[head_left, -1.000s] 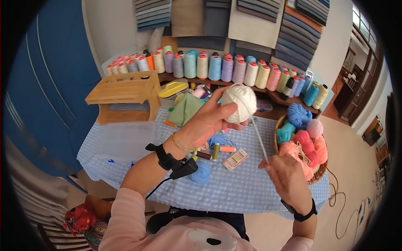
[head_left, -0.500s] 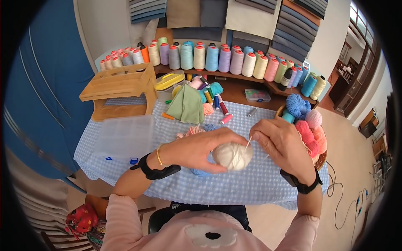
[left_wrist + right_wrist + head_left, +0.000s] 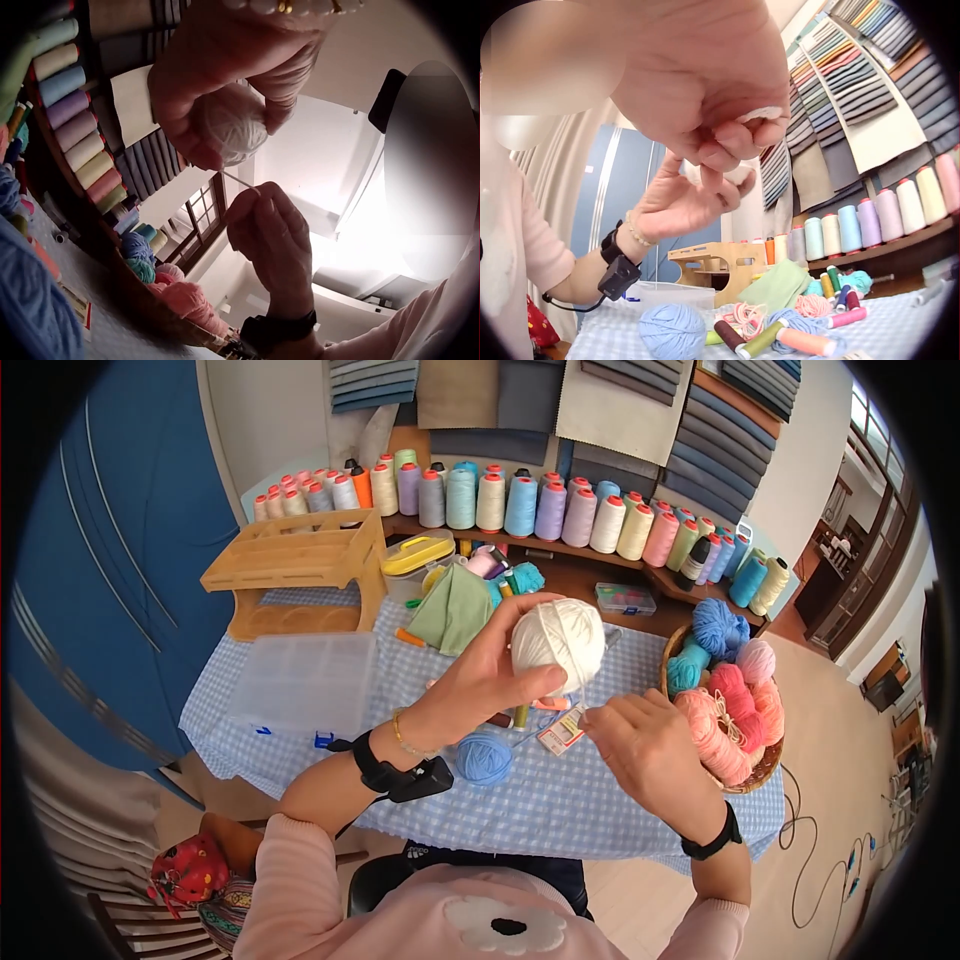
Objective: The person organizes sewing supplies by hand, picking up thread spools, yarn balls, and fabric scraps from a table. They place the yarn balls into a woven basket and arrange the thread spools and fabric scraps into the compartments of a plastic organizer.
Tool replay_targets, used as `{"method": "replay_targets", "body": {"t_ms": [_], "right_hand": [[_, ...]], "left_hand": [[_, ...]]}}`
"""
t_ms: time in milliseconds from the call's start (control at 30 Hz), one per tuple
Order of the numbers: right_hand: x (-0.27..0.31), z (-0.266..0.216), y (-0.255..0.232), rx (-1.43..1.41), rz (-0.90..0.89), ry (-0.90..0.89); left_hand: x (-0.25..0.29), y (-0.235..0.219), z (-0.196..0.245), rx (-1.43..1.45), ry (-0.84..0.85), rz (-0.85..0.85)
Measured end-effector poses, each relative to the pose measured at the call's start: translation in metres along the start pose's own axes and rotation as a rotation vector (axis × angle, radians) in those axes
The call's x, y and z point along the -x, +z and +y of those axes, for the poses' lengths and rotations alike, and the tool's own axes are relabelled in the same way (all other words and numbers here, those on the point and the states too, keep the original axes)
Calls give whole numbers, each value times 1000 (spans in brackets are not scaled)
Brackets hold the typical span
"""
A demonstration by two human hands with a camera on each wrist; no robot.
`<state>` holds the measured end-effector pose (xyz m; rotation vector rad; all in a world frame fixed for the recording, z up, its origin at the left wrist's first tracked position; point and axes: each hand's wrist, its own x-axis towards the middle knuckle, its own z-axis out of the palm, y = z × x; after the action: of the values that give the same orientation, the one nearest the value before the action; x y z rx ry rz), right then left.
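A ball of white yarn (image 3: 560,644) is held up over the table by the left hand (image 3: 482,678), its thumb and fingers curled round it. Beside and slightly below it, the right hand (image 3: 655,750) pinches the yarn strand between curled fingers. In the left wrist view a short taut strand (image 3: 240,181) runs from the ball (image 3: 234,124) to the right hand (image 3: 274,236). The right wrist view shows white yarn (image 3: 762,114) at the right hand's fingers (image 3: 735,139), which partly hide the ball behind them.
A blue yarn ball (image 3: 484,758), a needle packet (image 3: 562,732) and a green cloth (image 3: 450,610) lie on the checked tablecloth (image 3: 540,810). A wooden rack (image 3: 290,565) and clear box (image 3: 305,685) stand left; a yarn basket (image 3: 768,768) stands right. Thread cones (image 3: 520,507) line the shelf.
Over the last second the ball has dipped, turned and risen again in the left hand. The right hand has moved up to it and then back down, still pinching the strand.
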<state>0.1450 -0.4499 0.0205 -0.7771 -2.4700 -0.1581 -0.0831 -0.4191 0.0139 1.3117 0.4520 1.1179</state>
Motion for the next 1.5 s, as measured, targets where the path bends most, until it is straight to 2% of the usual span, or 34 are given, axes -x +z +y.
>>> {"method": "replay_targets", "body": {"t_ms": [67, 133, 167, 233, 333, 433, 500, 533, 600, 667, 733, 767, 833, 867, 933, 967, 1000, 1067, 1100, 1133, 1167, 1200, 1267, 1300, 1333, 1400, 1500], "right_hand": [[0, -5, 1, 130, 21, -69], [-1, -4, 1, 176, 50, -69], [0, -3, -1, 225, 75, -70], [1, 0, -6, 257, 107, -71], [7, 6, -2, 252, 181, -106], [13, 10, -3, 194, 156, -58], [12, 15, -4, -53, 186, -4], [12, 15, -5, -63, 186, -12], [15, 18, -5, -401, 168, 169], [25, 23, -4, -545, -3, 345], [31, 24, -3, -825, -134, 520], [33, 24, 2, -828, -142, 512], [40, 27, 14, -1099, -149, 483], [43, 26, 20, -1095, -148, 487], [47, 20, 28, -1143, -78, 493], [45, 14, 25, -1202, -32, 544], [45, 12, 21, -1196, -27, 556], [39, 10, 9, -974, 10, 508], [37, 14, -6, -705, -36, 462], [35, 20, -19, -511, 34, 396], [33, 29, -30, -320, 102, 327], [31, 41, -42, -105, 142, 358], [28, 73, -57, 178, 197, 443], [27, 88, -64, 275, 183, 480], [31, 112, -65, 363, 175, 444], [40, 148, -63, 440, 133, 464], [49, 181, -53, 517, 106, 446]], "left_hand": [[-5, -8, -16, -70, 33, 13], [-7, -12, -28, -252, 117, -32], [-7, -10, -29, -242, 111, -56], [-4, -6, -25, -376, 18, -157], [-2, -7, -28, -320, -80, -217], [-1, -4, -24, -413, -212, -285], [0, -4, -28, -428, -218, -330], [0, -3, -30, -443, -217, -374], [0, -1, -31, -465, -193, -350], [-2, 1, -31, -450, -167, -424], [-1, 6, -29, -475, -158, -427], [-1, 7, -30, -510, -118, -417], [1, 10, -30, -600, -51, -390], [3, 12, -28, -596, -49, -393], [6, 14, -27, -774, 9, -351], [8, 15, -29, -765, 10, -363], [11, 15, -31, -754, 36, -306], [14, 14, -30, -742, 60, -248], [16, 13, -27, -842, 121, -220], [19, 11, -25, -944, 181, -186], [20, 3, -26, -966, 245, -233], [23, -2, -20, -968, 236, -221], [34, -10, -8, -1257, 0, -378], [41, -15, -9, -1299, -39, -385], [47, -20, -15, -1298, -51, -375], [56, -27, -26, -1517, -20, -412], [67, -32, -34, -1564, -70, -433]]}}
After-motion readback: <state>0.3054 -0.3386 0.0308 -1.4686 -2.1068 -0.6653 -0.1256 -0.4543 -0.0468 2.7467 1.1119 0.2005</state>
